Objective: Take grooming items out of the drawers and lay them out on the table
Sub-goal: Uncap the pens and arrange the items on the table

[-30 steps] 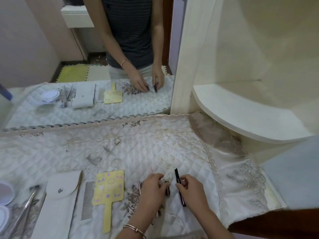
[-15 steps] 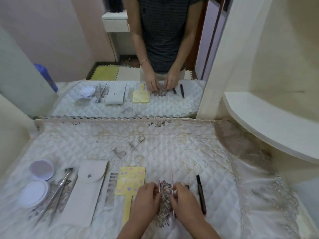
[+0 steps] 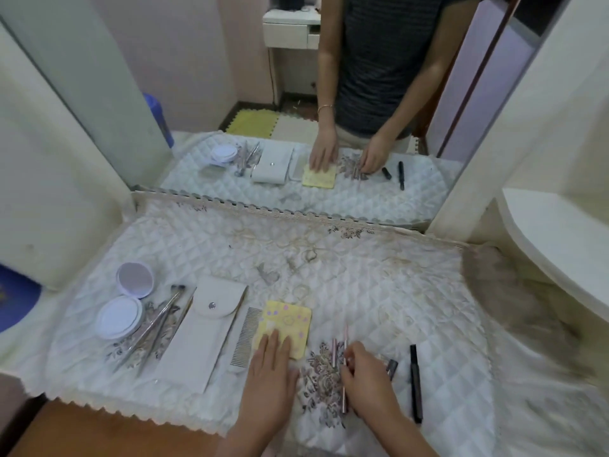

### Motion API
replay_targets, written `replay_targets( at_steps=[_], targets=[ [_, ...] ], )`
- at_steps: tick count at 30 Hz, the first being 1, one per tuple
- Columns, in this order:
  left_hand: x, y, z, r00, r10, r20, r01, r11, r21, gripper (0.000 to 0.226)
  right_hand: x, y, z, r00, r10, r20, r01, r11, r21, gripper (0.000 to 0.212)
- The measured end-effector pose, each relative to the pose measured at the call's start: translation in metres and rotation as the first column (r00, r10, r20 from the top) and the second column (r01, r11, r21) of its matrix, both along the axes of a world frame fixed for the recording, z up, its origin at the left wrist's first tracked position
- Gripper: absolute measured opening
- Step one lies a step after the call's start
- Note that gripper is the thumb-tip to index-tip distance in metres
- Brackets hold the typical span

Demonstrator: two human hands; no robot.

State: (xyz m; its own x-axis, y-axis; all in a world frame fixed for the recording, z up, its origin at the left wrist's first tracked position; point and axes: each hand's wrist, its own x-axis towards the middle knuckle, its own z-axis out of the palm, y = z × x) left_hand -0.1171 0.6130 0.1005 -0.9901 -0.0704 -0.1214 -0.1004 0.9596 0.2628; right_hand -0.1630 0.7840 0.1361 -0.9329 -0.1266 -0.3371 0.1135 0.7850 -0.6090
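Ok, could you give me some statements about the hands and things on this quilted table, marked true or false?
The left hand lies flat on the yellow spotted hand mirror. True.
The right hand holds the slim black pencil. False: it pinches the thin pink sticks; the slim black pencil lies to its right.
The fine-toothed metal comb lies between the white snap pouch and that mirror. True.
The round white compact sits right of the pouch. False: the round white compact sits left of it.
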Motion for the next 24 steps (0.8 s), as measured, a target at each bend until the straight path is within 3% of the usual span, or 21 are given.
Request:
replay_targets(
  at_steps=[6,11,14,18,21,24],
  targets=[
    [0.001,0.006,-0.007,0.999,-0.021,0.044,0.018,0.998,0.064,0.052,-0.001,0.001,0.005,0.999,-0.004,0.037,0.004,1.0,-0.013,0.011],
    [0.001,0.001,0.002,0.997,-0.046,0.067,0.041,0.996,0.084,0.049,-0.009,-0.009,0.012,0.993,-0.026,-0.115,0.023,0.999,-0.034,0.013],
    [0.0,-0.031,0.016,0.995,-0.021,-0.094,0.026,0.998,0.051,0.045,-0.015,-0.029,0.01,0.991,0.022,-0.132,-0.027,0.999,-0.039,0.028],
    [0.0,-0.108,0.031,0.934,0.229,-0.276,-0.198,0.971,0.135,0.041,-0.017,-0.081,0.009,0.958,0.14,-0.251,-0.146,0.989,-0.003,0.034],
    [0.001,-0.174,0.041,0.919,0.345,-0.19,-0.319,0.935,0.152,0.042,-0.013,-0.144,0.006,0.898,0.203,-0.39,-0.215,0.977,0.015,0.03],
    [-0.006,-0.224,0.043,0.961,0.268,-0.065,-0.26,0.958,0.12,0.031,-0.003,-0.217,0.004,0.823,0.313,-0.475,-0.317,0.946,0.073,0.026]
  ],
)
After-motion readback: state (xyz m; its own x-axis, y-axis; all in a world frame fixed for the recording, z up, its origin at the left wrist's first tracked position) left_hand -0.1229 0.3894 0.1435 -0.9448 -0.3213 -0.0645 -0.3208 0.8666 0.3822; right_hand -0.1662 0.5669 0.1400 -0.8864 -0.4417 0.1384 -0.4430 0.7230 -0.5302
